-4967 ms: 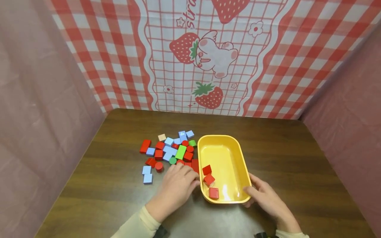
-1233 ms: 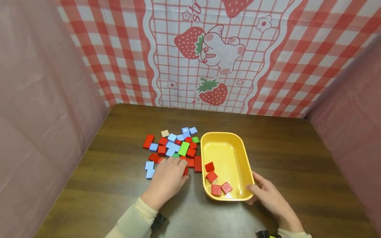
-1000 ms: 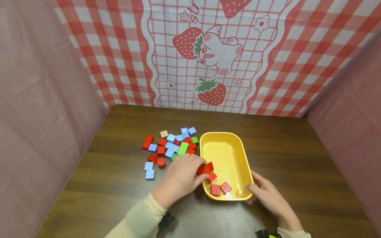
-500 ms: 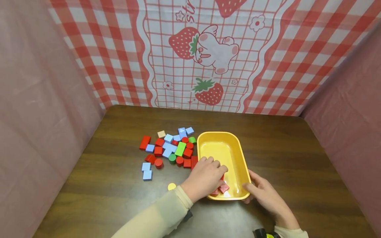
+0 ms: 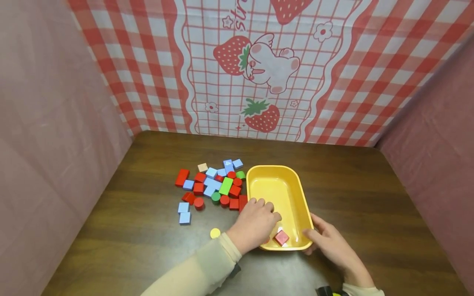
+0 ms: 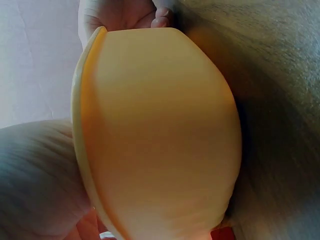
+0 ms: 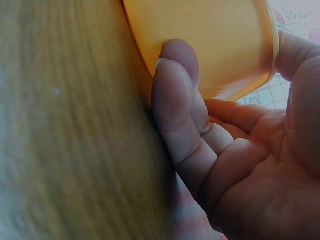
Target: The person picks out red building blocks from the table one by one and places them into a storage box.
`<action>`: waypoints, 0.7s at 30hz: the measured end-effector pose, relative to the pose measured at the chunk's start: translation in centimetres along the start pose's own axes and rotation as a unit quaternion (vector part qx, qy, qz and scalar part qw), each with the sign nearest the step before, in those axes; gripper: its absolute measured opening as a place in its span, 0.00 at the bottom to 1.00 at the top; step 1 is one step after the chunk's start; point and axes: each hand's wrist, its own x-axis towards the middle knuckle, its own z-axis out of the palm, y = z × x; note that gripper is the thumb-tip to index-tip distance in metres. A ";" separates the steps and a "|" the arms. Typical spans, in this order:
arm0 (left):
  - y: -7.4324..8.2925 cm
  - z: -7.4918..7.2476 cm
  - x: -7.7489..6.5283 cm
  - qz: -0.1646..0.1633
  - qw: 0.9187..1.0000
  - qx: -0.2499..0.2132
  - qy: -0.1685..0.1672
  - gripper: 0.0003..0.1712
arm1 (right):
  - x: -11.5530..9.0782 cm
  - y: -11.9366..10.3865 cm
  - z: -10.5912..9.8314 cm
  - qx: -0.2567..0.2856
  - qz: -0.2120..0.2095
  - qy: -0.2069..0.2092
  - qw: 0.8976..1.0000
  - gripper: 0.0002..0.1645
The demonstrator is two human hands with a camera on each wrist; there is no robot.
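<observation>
A yellow plastic bin (image 5: 274, 170) stands on the table. My right hand (image 5: 329, 240) grips its near right corner, thumb over the rim and fingers against the outside wall (image 7: 210, 30). My left hand (image 5: 255, 224) reaches over the left rim into the bin, fingers bent downward. Its fingertips are hidden, so I cannot see whether they hold anything. A red block (image 5: 282, 237) lies in the bin beside that hand, which covers the other red blocks there. In the left wrist view, the bin's outer wall (image 6: 160, 120) blocks most of the work.
Left of the bin lie many loose blocks: red, blue, green and one tan block (image 5: 202, 167). A long red block (image 5: 242, 202) is close against the bin's left side. A yellow round block (image 5: 215, 233) sits by the left sleeve. A checked cloth (image 5: 148, 74) hangs behind the table.
My left hand has picked red blocks from the pile and carried them right, into the bin. Its forearm moved aside, revealing the yellow round block. The right hand keeps its grip.
</observation>
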 end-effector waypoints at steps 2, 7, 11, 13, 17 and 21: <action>-0.1 -0.1 -0.1 -0.003 1.000 -0.002 0.001 0.19 | 0.0 0.0 0.0 0.000 -0.003 -0.001 1.000 0.36; -0.5 -0.9 -0.6 -0.008 0.999 -0.015 0.027 0.17 | 0.1 0.0 0.0 0.004 -0.009 -0.003 1.000 0.35; -1.8 -1.9 -1.5 -0.052 0.996 -0.026 0.071 0.20 | 0.1 -0.1 0.1 0.005 -0.006 -0.001 1.000 0.36; -2.9 -1.8 -2.2 -0.091 0.990 -0.030 0.099 0.19 | 0.1 -0.1 0.1 0.005 -0.001 -0.002 1.000 0.36; -5.3 -0.8 -3.7 -0.180 0.978 -0.018 0.099 0.20 | 0.0 -0.1 0.2 0.006 0.008 -0.003 1.000 0.37; -6.9 0.3 -4.9 -0.218 0.974 0.017 0.056 0.23 | 0.1 0.0 0.2 0.006 0.011 -0.004 1.000 0.37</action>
